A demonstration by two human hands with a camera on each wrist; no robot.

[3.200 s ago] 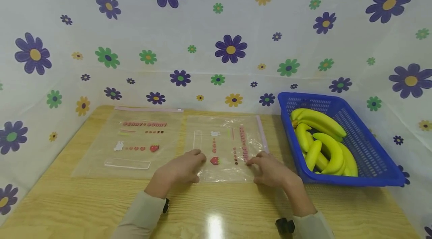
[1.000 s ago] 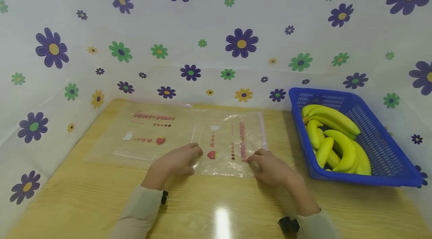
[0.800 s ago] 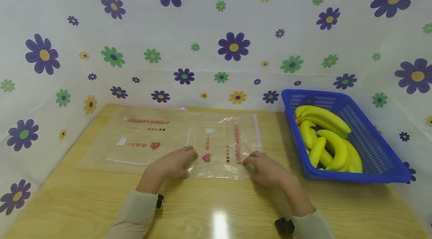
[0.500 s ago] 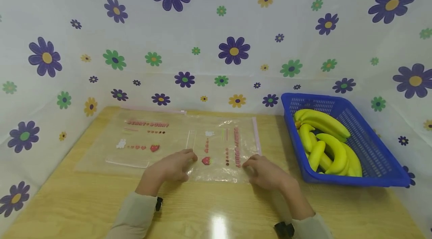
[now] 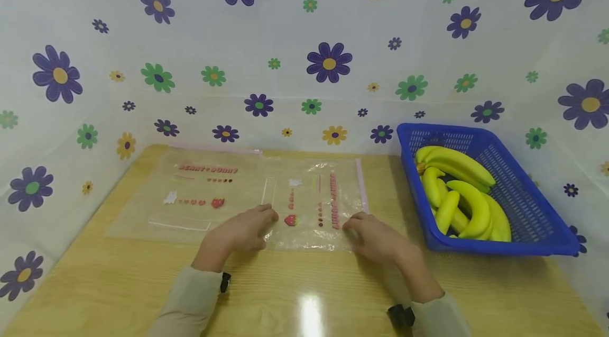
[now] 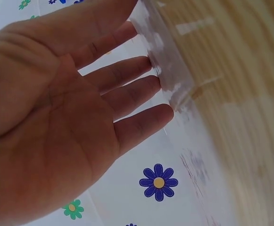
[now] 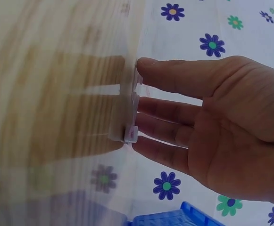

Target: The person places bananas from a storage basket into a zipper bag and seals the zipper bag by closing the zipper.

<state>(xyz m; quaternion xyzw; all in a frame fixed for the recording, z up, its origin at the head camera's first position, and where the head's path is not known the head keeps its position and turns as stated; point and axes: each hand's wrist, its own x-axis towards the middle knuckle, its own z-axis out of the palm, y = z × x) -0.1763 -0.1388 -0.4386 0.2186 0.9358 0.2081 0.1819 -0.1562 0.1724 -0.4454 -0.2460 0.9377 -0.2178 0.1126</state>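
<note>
Two clear zip bags with pink print lie flat side by side on the table in the head view. My left hand [image 5: 245, 228] rests its fingertips on the left edge of the right-hand zip bag [image 5: 304, 236]. At that bag's other side, near its pink zip strip [image 5: 361, 183], my right hand [image 5: 376, 236] touches the front corner. The left wrist view shows the fingers [image 6: 137, 94] nearly straight against the plastic. In the right wrist view, the fingertips meet the bag by a small zip slider [image 7: 132, 134]. The left-hand zip bag [image 5: 142, 210] has its zip at the back.
A blue basket [image 5: 537, 220] with several yellow bananas [image 5: 471, 210] stands to the right of the bags. The wood table [image 5: 266, 294] backs onto a white flower-print sheet [image 5: 285, 25], which also rises at both sides.
Compared with 3.2 seconds ago, the right-hand bag and both hands have shifted slightly left, closer to the other bag. Since then the hands have stayed nearly still while the head view swayed.
</note>
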